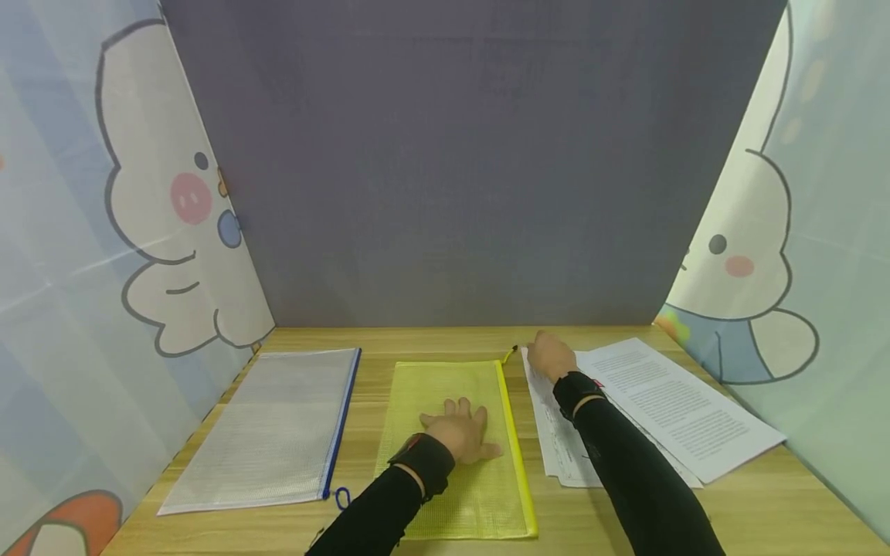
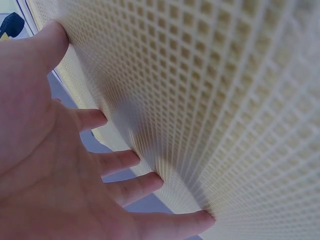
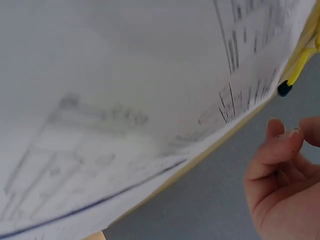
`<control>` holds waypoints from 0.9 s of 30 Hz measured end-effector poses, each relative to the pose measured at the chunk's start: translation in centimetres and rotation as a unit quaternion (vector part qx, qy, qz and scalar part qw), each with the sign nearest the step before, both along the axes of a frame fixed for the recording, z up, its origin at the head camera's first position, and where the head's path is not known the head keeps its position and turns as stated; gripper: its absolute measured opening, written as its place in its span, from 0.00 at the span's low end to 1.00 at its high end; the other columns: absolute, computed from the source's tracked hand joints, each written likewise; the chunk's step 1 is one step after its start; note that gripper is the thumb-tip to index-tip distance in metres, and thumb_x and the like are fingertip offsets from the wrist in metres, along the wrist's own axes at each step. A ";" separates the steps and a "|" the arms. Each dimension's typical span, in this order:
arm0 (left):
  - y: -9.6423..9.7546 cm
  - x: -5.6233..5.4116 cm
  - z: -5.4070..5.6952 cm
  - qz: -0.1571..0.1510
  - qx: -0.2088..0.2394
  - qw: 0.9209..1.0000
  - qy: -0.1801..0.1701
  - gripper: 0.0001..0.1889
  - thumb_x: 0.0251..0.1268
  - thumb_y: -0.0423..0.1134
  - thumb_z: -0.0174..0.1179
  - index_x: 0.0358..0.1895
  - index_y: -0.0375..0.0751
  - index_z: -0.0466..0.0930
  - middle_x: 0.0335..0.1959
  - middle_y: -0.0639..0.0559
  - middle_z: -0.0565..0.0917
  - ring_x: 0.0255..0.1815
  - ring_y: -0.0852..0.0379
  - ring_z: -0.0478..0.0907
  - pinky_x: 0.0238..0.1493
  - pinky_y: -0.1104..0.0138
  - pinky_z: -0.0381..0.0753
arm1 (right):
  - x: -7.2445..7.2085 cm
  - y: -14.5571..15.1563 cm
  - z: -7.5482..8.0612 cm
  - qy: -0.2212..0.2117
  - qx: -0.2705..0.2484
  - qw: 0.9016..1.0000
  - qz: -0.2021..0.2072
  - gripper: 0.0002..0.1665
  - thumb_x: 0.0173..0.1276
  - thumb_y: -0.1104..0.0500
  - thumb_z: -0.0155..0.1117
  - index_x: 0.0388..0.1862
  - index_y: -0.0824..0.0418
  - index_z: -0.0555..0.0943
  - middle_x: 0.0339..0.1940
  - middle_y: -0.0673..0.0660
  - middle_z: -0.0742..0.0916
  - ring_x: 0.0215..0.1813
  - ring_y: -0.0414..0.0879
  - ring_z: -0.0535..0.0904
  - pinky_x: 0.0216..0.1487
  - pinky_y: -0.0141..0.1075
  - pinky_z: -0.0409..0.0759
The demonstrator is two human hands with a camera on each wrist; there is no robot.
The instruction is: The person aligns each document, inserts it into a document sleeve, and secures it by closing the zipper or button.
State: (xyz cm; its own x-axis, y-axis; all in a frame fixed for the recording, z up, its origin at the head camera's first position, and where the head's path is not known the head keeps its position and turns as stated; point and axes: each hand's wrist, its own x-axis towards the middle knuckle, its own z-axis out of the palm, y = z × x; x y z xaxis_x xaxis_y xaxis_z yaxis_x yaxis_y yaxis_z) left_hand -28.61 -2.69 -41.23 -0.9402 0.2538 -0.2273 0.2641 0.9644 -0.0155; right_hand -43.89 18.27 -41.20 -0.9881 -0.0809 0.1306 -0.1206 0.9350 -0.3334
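Observation:
My left hand [image 1: 457,434] lies with fingers spread on a yellow mesh zipper pouch [image 1: 452,498]. In the left wrist view its fingertips press the mesh [image 2: 200,65]. My right hand [image 1: 552,357] is at the top left corner of a stack of papers [image 1: 545,413], close to the pouch's yellow zipper cord [image 1: 511,353]. The right wrist view shows its fingers [image 3: 272,155] curled, thumb and forefinger tips close together, with nothing visible between them. The cord's dark end [image 3: 285,89] hangs apart from those fingertips.
A white mesh pouch [image 1: 257,440] with a blue zipper lies at the left, its blue pull loop [image 1: 342,498] toward the front. Printed sheets [image 1: 688,409] fan out at the right. A dark panel [image 1: 459,170] stands behind the wooden table [image 1: 375,432], with cartoon-print curtains at both sides.

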 end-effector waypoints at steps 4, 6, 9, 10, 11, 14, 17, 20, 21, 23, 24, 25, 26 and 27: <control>-0.1 0.1 0.2 -0.004 0.003 1.000 0.002 0.43 0.65 0.74 0.51 0.78 0.55 0.62 0.78 0.44 0.61 0.79 0.38 0.55 0.62 0.29 0.67 | 0.2 0.7 0.9 -0.008 0.017 1.000 0.002 0.19 0.79 0.58 0.51 0.25 0.61 0.74 0.23 0.57 0.76 0.27 0.53 0.75 0.30 0.46 0.74; -0.2 0.2 0.3 -0.006 0.006 1.000 0.004 0.43 0.66 0.74 0.51 0.77 0.54 0.62 0.78 0.43 0.61 0.78 0.38 0.56 0.62 0.29 0.67 | 0.5 1.3 1.0 -0.017 0.022 1.000 -0.002 0.18 0.76 0.60 0.52 0.22 0.60 0.72 0.24 0.56 0.75 0.27 0.52 0.74 0.29 0.45 0.73; -0.2 0.2 0.2 -0.008 0.009 1.000 0.005 0.42 0.66 0.73 0.51 0.78 0.54 0.62 0.78 0.43 0.61 0.79 0.38 0.56 0.62 0.29 0.67 | 0.9 2.6 1.0 -0.033 0.023 0.999 -0.006 0.13 0.71 0.64 0.53 0.24 0.61 0.73 0.24 0.56 0.75 0.26 0.52 0.73 0.27 0.44 0.71; -0.2 0.3 0.2 -0.008 0.009 1.000 0.005 0.43 0.66 0.73 0.51 0.78 0.54 0.62 0.78 0.43 0.61 0.79 0.38 0.56 0.62 0.29 0.67 | 1.1 3.0 1.0 -0.040 0.022 0.999 -0.006 0.10 0.69 0.64 0.53 0.26 0.62 0.74 0.24 0.56 0.76 0.27 0.52 0.73 0.27 0.44 0.71; -0.3 0.3 0.3 -0.008 0.010 1.000 0.005 0.43 0.66 0.73 0.51 0.78 0.54 0.62 0.78 0.43 0.61 0.79 0.39 0.55 0.62 0.29 0.67 | 1.3 3.5 1.0 -0.045 0.022 0.999 -0.006 0.08 0.68 0.65 0.53 0.29 0.63 0.75 0.25 0.57 0.77 0.27 0.52 0.73 0.27 0.45 0.72; -0.3 0.4 0.4 -0.008 0.009 1.000 0.004 0.43 0.66 0.73 0.51 0.79 0.55 0.61 0.78 0.44 0.61 0.79 0.39 0.55 0.62 0.30 0.67 | 1.8 5.0 1.1 -0.055 0.029 0.998 -0.003 0.06 0.67 0.64 0.54 0.36 0.67 0.78 0.30 0.60 0.81 0.31 0.55 0.76 0.31 0.50 0.76; -0.4 0.5 0.5 -0.006 0.010 1.000 0.002 0.43 0.67 0.73 0.51 0.79 0.54 0.61 0.79 0.44 0.60 0.79 0.39 0.55 0.62 0.29 0.67 | 2.3 6.4 1.4 -0.065 0.039 0.997 -0.008 0.08 0.67 0.63 0.55 0.38 0.68 0.78 0.34 0.62 0.83 0.33 0.56 0.77 0.35 0.54 0.77; -0.5 0.6 0.6 -0.007 0.015 1.000 0.000 0.43 0.67 0.72 0.52 0.79 0.54 0.61 0.78 0.43 0.60 0.79 0.39 0.55 0.62 0.29 0.66 | 2.9 8.0 1.8 -0.071 0.048 0.996 -0.013 0.09 0.65 0.63 0.55 0.38 0.69 0.78 0.34 0.62 0.83 0.33 0.57 0.77 0.35 0.55 0.78; -0.6 0.6 0.6 -0.008 0.017 1.000 0.000 0.43 0.67 0.72 0.52 0.79 0.53 0.61 0.78 0.43 0.61 0.79 0.39 0.55 0.62 0.29 0.66 | 3.1 8.6 1.9 -0.073 0.054 0.996 -0.016 0.09 0.65 0.63 0.55 0.38 0.69 0.78 0.34 0.62 0.83 0.34 0.56 0.78 0.35 0.55 0.78; -0.6 0.6 0.6 -0.011 0.019 1.000 0.000 0.43 0.67 0.72 0.52 0.78 0.53 0.61 0.78 0.43 0.61 0.79 0.39 0.55 0.62 0.29 0.66 | 3.6 9.8 2.1 -0.081 0.058 0.995 -0.021 0.10 0.64 0.64 0.55 0.39 0.70 0.78 0.34 0.62 0.83 0.34 0.57 0.78 0.35 0.54 0.78; -0.6 0.6 0.6 -0.012 0.021 1.000 0.001 0.43 0.67 0.72 0.52 0.78 0.53 0.61 0.78 0.43 0.61 0.79 0.39 0.56 0.62 0.29 0.66 | 3.8 10.4 2.2 -0.085 0.061 0.994 -0.022 0.10 0.63 0.64 0.55 0.40 0.71 0.78 0.34 0.63 0.83 0.35 0.57 0.78 0.36 0.55 0.78; -0.7 0.7 0.6 -0.013 0.021 1.000 0.001 0.43 0.67 0.72 0.52 0.78 0.53 0.61 0.78 0.43 0.61 0.78 0.39 0.56 0.62 0.28 0.66 | 4.1 10.9 2.2 -0.091 0.063 0.994 -0.023 0.11 0.63 0.64 0.56 0.40 0.71 0.77 0.34 0.63 0.83 0.35 0.57 0.77 0.36 0.55 0.78; -0.7 0.7 0.6 -0.014 0.022 1.000 0.002 0.43 0.67 0.72 0.52 0.78 0.53 0.61 0.78 0.43 0.61 0.78 0.39 0.56 0.62 0.28 0.66 | 4.2 11.4 2.2 -0.094 0.068 0.993 -0.026 0.13 0.63 0.63 0.57 0.42 0.72 0.77 0.34 0.63 0.83 0.35 0.57 0.77 0.37 0.55 0.78; -0.7 0.7 0.6 -0.014 0.023 1.000 0.003 0.43 0.67 0.72 0.52 0.79 0.53 0.61 0.78 0.43 0.61 0.78 0.39 0.56 0.62 0.28 0.66 | 4.4 11.9 2.1 -0.095 0.075 0.992 -0.026 0.14 0.62 0.62 0.58 0.43 0.72 0.77 0.35 0.63 0.83 0.36 0.57 0.77 0.39 0.56 0.78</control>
